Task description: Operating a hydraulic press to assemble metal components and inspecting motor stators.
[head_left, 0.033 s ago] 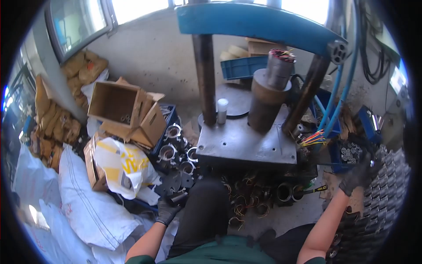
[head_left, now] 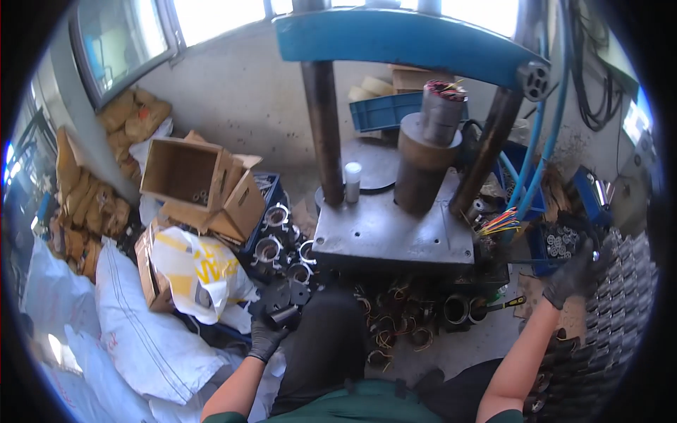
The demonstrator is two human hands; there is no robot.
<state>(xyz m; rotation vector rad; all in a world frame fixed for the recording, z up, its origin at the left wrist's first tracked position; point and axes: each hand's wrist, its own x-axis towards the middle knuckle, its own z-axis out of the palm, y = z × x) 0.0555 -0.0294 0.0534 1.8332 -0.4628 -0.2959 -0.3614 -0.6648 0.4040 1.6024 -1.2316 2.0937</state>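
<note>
My left hand (head_left: 266, 338), in a dark glove, is closed around a short dark metal cylinder (head_left: 285, 315) beside my left knee. My right hand (head_left: 568, 280), also gloved, reaches out to the right, by rows of stacked metal parts (head_left: 624, 296). A small shiny spot shows at its fingers, which blend into the dark background. Ahead stands a press with a blue crossbeam (head_left: 416, 39) and a steel bed plate (head_left: 395, 236). On the bed stand a thick cylinder (head_left: 423, 166) topped by a wire-filled metal housing (head_left: 443, 121), and a small pale cylinder (head_left: 353, 182).
Ring-shaped metal castings (head_left: 269, 249) lie left of the press, near open cardboard boxes (head_left: 229, 201) and white sacks (head_left: 148, 321). Wound coils with wires (head_left: 395, 324) lie below the bed, beside a screwdriver (head_left: 515, 302). Blue bins (head_left: 539, 264) and blue hoses (head_left: 539, 173) are at right.
The whole view has shifted slightly, with the press a little further left. Both hands stay in nearly the same places, and the left still holds the cylinder.
</note>
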